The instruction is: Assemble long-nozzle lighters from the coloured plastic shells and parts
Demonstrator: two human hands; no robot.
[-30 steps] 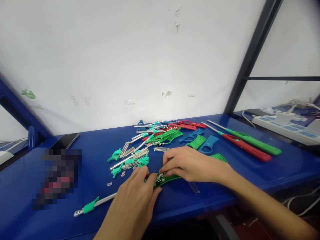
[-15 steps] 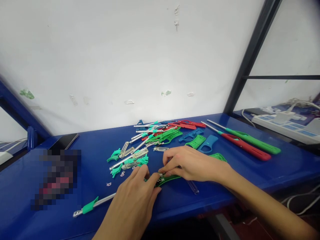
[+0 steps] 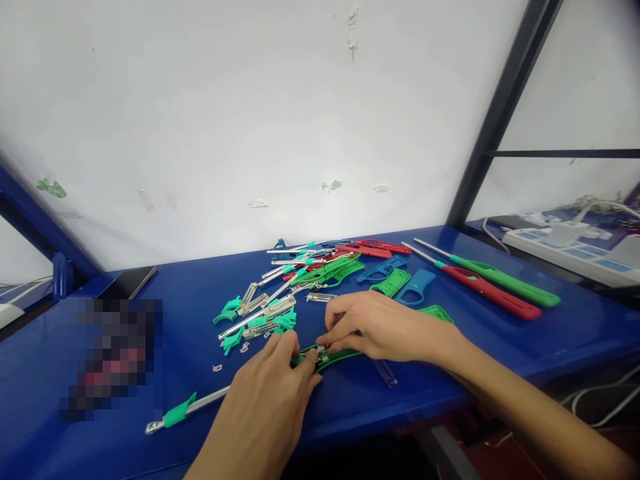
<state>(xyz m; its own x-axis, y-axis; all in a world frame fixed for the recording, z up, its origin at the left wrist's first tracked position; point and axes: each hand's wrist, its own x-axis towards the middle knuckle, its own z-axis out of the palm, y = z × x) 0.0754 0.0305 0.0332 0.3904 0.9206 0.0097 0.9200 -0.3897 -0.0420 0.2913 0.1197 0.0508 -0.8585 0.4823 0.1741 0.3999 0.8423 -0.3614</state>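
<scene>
Here, my left fingers (image 3: pixel 303 367) gripping a green lighter half (image 3: pixel 345 359), my right fingers (image 3: pixel 343 328) pinching a tiny shiny part (image 3: pixel 321 349) at it, the half on the blue surface (image 3: pixel 525 360), a silver tube (image 3: pixel 213 399) leftward.

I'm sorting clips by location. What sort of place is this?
Probably a small-parts assembly workbench, though little of the room shows: a glossy blue flat tabletop holds loose, curved green plastic handle shells and slim silver metal tubes.
</scene>
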